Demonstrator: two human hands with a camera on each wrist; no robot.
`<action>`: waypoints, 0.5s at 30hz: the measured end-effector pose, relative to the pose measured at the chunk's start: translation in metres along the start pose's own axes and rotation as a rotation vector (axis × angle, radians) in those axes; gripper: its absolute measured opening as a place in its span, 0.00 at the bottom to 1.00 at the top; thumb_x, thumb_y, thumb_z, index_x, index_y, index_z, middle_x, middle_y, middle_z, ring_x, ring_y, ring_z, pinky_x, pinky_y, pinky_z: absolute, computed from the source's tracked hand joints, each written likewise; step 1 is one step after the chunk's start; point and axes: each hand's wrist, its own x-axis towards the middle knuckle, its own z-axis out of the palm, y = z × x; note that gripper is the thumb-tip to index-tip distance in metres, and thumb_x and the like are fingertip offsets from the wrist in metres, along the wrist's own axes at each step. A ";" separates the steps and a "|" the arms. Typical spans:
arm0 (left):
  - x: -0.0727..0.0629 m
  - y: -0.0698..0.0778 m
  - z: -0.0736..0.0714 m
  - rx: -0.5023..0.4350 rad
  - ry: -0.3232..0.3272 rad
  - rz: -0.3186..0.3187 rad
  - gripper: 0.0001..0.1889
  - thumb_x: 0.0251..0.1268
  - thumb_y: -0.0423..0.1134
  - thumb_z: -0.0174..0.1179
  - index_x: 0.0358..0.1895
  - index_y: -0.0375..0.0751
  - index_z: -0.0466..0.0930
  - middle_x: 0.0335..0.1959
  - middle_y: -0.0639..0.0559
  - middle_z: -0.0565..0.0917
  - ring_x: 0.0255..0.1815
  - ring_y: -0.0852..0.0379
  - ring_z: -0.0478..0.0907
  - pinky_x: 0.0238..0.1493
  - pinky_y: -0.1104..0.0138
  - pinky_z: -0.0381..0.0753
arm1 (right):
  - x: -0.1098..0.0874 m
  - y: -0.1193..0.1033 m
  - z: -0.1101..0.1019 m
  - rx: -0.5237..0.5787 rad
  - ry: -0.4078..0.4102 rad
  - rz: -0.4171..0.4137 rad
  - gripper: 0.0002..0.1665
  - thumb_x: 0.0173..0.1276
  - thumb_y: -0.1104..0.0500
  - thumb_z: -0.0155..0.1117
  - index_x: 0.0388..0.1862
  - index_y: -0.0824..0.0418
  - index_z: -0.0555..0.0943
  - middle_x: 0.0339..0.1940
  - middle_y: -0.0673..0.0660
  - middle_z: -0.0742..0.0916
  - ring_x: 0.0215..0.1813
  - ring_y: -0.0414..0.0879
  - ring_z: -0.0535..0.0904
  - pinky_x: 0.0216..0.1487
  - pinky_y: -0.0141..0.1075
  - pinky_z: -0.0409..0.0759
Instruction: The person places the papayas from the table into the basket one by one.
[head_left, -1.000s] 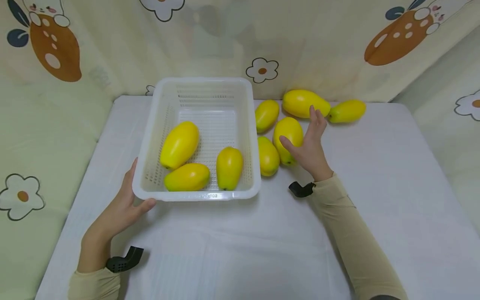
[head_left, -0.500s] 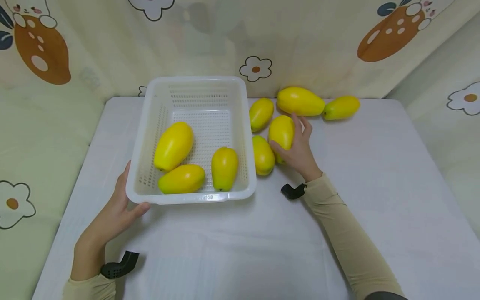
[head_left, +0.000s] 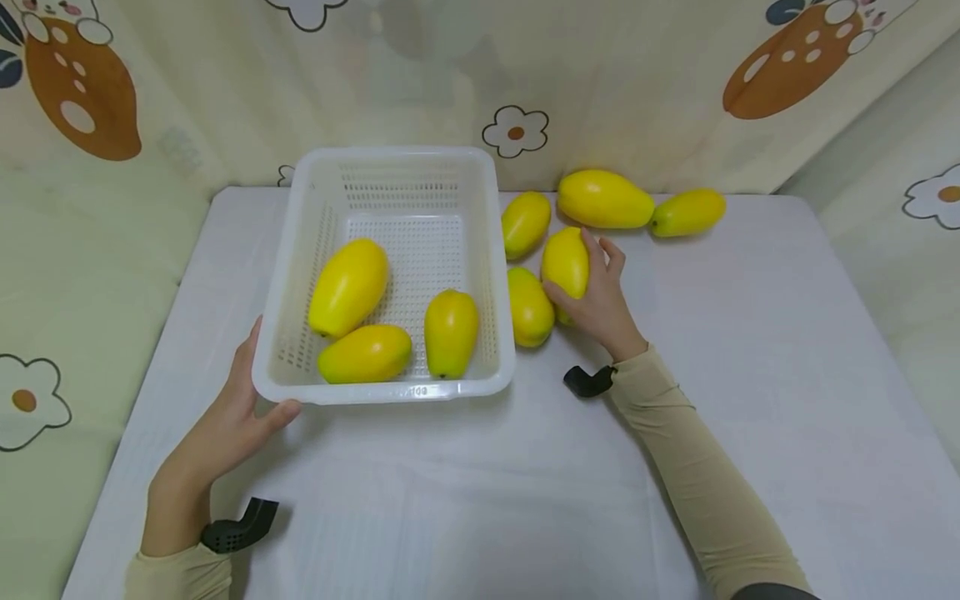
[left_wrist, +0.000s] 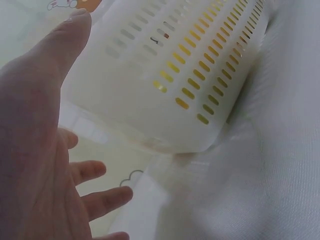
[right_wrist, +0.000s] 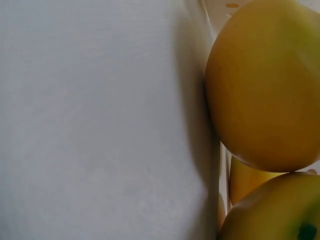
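Note:
My right hand (head_left: 600, 302) grips a yellow mango (head_left: 564, 262) on the table, thumb on its near left side and fingers over its far right side. At the front left corner of a white plastic basket (head_left: 390, 392), my left hand (head_left: 231, 421) rests with its thumb along the rim. The left wrist view shows that hand's fingers (left_wrist: 107, 200) spread, beside the slotted basket wall (left_wrist: 125, 95). Inside the basket lie three mangoes, one of them a large mango (head_left: 349, 287) at the left. In the right wrist view, mangoes (right_wrist: 265, 85) fill the right side; the hand is out of sight.
Between the basket and my right hand lie two more mangoes, a nearer mango (head_left: 531, 307) and a farther mango (head_left: 527, 223). A large mango (head_left: 604, 199) and a smaller mango (head_left: 688, 212) lie along the back edge, by the patterned curtain (head_left: 420, 75). White cloth (head_left: 450, 500) covers the table.
My right hand, spread over the mango a second ago, has come down to the left and closed round it. The left hand stays at the basket's corner. The head view has shifted slightly.

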 end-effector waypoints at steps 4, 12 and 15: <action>0.000 0.001 0.000 0.003 -0.002 -0.002 0.59 0.51 0.39 0.68 0.76 0.61 0.30 0.75 0.55 0.43 0.70 0.54 0.44 0.66 0.33 0.45 | 0.000 0.001 -0.001 0.009 -0.011 0.015 0.55 0.62 0.43 0.62 0.77 0.50 0.40 0.73 0.64 0.43 0.68 0.64 0.57 0.68 0.58 0.59; 0.002 -0.001 -0.001 -0.001 0.000 0.012 0.58 0.52 0.39 0.68 0.76 0.60 0.30 0.75 0.57 0.44 0.71 0.55 0.44 0.66 0.34 0.45 | -0.001 0.003 -0.001 0.018 0.009 0.014 0.54 0.63 0.44 0.62 0.77 0.49 0.40 0.71 0.65 0.46 0.68 0.64 0.57 0.68 0.57 0.60; 0.001 -0.001 0.000 0.009 0.003 0.005 0.58 0.52 0.40 0.68 0.76 0.60 0.30 0.75 0.56 0.43 0.71 0.54 0.44 0.66 0.33 0.45 | 0.000 0.004 -0.001 0.034 0.023 0.029 0.54 0.62 0.43 0.62 0.77 0.49 0.41 0.71 0.65 0.48 0.68 0.63 0.58 0.68 0.57 0.59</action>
